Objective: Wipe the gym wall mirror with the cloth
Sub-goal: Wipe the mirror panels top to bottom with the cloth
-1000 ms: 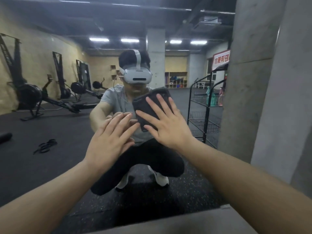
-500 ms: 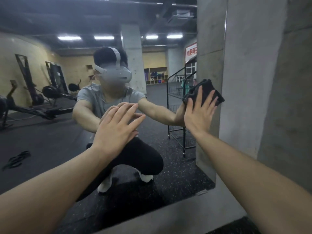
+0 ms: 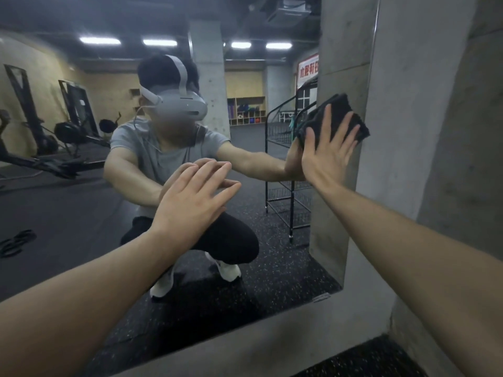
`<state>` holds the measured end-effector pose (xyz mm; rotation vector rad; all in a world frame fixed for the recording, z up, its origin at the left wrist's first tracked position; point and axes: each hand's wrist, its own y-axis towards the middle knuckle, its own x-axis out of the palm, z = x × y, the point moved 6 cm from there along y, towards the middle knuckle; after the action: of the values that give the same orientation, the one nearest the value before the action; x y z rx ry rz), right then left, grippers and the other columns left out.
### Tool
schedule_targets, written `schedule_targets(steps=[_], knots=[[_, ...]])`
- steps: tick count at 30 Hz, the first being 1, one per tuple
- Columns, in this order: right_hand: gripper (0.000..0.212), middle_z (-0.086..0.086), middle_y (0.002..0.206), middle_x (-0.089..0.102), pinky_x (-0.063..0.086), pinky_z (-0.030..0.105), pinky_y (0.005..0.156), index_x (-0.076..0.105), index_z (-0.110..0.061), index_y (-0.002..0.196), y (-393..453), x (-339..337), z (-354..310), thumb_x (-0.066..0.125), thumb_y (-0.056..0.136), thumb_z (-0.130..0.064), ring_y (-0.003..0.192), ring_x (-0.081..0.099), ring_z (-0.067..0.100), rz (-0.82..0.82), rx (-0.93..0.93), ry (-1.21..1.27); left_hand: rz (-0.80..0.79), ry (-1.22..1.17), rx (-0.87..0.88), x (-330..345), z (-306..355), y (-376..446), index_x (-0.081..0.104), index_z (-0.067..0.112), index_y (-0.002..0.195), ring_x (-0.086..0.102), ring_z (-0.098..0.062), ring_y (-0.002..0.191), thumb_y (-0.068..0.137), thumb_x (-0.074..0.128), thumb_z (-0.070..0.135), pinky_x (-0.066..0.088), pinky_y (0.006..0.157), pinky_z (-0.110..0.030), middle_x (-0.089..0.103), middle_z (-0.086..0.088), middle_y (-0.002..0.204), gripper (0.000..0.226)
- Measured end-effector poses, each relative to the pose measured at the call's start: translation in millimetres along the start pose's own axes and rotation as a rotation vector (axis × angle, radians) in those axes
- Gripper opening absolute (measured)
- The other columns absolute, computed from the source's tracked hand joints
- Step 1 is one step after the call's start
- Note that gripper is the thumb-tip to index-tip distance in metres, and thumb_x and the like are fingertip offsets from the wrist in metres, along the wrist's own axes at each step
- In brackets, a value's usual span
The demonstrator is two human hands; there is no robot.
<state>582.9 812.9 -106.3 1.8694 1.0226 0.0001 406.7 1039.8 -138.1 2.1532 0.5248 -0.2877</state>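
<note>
Wiping: the right hand (image 3: 325,153) is pressing the cloth (image 3: 341,115) flat against the mirror (image 3: 81,213), so the wiping step itself is in hand, judged from the flat palm and the cloth's contact with the glass.
Cloth: it is sitting folded, dark and thick, at the mirror's right edge, just beside the concrete wall (image 3: 408,131); its upper and right parts are showing past the fingertips.
Right hand: it is lying open, fingers straight and spread, palm on the cloth's lower half, carrying it by pressure and not by any curl of the fingers.
Right arm: it is reaching forward and up from the lower right, nearly straight, with the wrist bent back so the palm faces the glass.
Left hand (image 3: 190,202): it is resting open on the glass, fingers straight and close together, pointing up and to the right, holding nothing; it seems to be bracing the crouched body.
Left arm: it is running in from the lower left, well apart from the right one.
Progress: no streaks or wet marks are showing, so how much glass is already done cannot be told.
Next move: since the cloth is at the right limit of the glass, the stroke is likely calling for a turn back leftward or downward, with the palm keeping even pressure so the cloth does not slip out or unfold.
Risk: the bracing hand may be leaving prints that will need a pass later.
</note>
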Motion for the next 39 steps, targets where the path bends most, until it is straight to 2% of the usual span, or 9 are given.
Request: schedule_targets(steps=[2,5,9,15,20,25,29,34,39], knots=[[0.065,0.016,0.172,-0.007,-0.007,0.054,0.127,0.004,-0.031,0.165,-2,2,15,0.021,0.107,-0.054,0.157,-0.010,0.039,0.023,-0.009,0.005,0.022,0.002,0.027,5,5,6,0.064,0.020,0.138,0.037,-0.036,0.141,0.087,0.080,0.030,0.025,0.115,-0.050,0.051,-0.016,0.152,0.055],[0.069,0.019,0.171,-0.003,-0.001,0.055,0.128,0.006,-0.025,0.165,-36,16,56,0.013,0.104,-0.057,0.158,-0.004,0.041,0.037,0.085,0.015,0.018,0.014,0.040,13,14,14,0.061,0.021,0.141,0.039,-0.038,0.143,0.089,0.077,0.029,0.023,0.117,-0.050,0.049,-0.016,0.154,0.055],[0.077,0.022,0.170,-0.009,0.005,0.060,0.126,-0.002,-0.019,0.165,-74,39,95,0.006,0.100,-0.060,0.156,-0.008,0.044,-0.104,0.138,-0.018,0.014,0.008,0.050,23,29,24,0.062,0.023,0.140,0.038,-0.036,0.142,0.087,0.080,0.028,0.017,0.118,-0.047,0.052,-0.015,0.152,0.056],[0.073,0.025,0.169,-0.009,-0.009,0.054,0.124,-0.003,-0.021,0.165,-27,18,59,0.011,0.103,-0.058,0.155,-0.009,0.047,-0.010,0.034,-0.066,-0.012,0.000,0.067,25,34,29,0.060,0.023,0.143,0.040,-0.037,0.143,0.084,0.083,0.026,0.026,0.114,-0.052,0.047,-0.016,0.155,0.063],[0.070,0.022,0.170,-0.008,-0.004,0.053,0.126,0.000,-0.021,0.165,-54,33,80,0.017,0.106,-0.054,0.156,-0.008,0.044,0.014,-0.043,-0.045,-0.019,0.025,0.081,31,34,27,0.058,0.024,0.144,0.039,-0.039,0.144,0.086,0.082,0.025,0.026,0.116,-0.053,0.045,-0.016,0.157,0.063],[0.070,0.026,0.169,-0.008,0.007,0.062,0.126,-0.007,-0.019,0.163,-116,62,115,0.017,0.106,-0.052,0.156,-0.008,0.045,-0.101,0.032,-0.041,-0.003,0.016,0.087,29,38,27,0.059,0.022,0.144,0.038,-0.041,0.144,0.086,0.081,0.019,0.027,0.114,-0.054,0.043,-0.018,0.157,0.062],[0.074,0.025,0.169,-0.011,0.001,0.062,0.126,-0.002,-0.022,0.165,-107,53,101,0.013,0.103,-0.058,0.155,-0.010,0.047,-0.124,0.083,-0.014,-0.027,0.029,0.115,30,36,30,0.059,0.026,0.143,0.039,-0.040,0.143,0.091,0.077,0.024,0.028,0.113,-0.053,0.044,-0.016,0.157,0.056],[0.071,0.017,0.171,-0.010,-0.011,0.051,0.124,0.000,-0.030,0.165,-51,27,74,0.020,0.104,-0.061,0.157,-0.010,0.040,-0.030,0.186,0.082,-0.021,0.015,0.133,34,34,31,0.059,0.025,0.145,0.038,-0.040,0.142,0.093,0.076,0.022,0.028,0.112,-0.053,0.045,-0.016,0.156,0.055],[0.074,0.019,0.171,-0.007,-0.007,0.053,0.127,-0.001,-0.027,0.164,-104,54,104,0.007,0.101,-0.066,0.157,-0.009,0.039,-0.037,0.146,0.080,-0.002,0.002,0.135,27,38,32,0.062,0.021,0.141,0.038,-0.041,0.140,0.087,0.081,0.016,0.028,0.111,-0.054,0.047,-0.019,0.154,0.057]])
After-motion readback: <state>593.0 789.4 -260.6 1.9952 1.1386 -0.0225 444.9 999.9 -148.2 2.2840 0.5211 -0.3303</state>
